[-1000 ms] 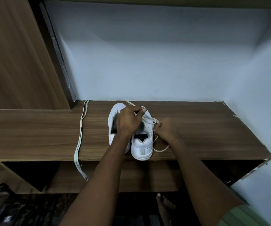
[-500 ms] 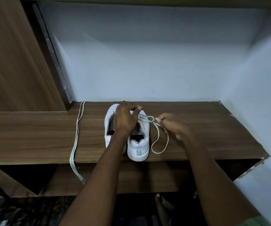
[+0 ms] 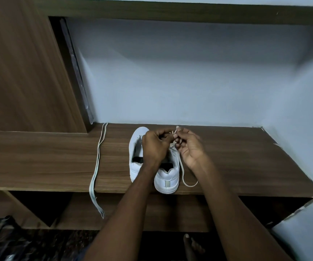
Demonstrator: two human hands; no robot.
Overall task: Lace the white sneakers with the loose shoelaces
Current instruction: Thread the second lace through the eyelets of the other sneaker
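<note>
Left hand (image 3: 154,146): curled, steadying the lace (image 3: 184,178) over the right sneaker (image 3: 168,178).
Right hand (image 3: 189,147): pinches the lace tip, likely aiming for an eyelet.
Slack: loops below the pinch.

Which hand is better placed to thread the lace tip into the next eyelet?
Probably the right hand: it pinches the free tip of the thin white shoelace just above the white low-top sneaker. The left hand rests curled over the sneaker's front, seemingly steadying it.
</note>
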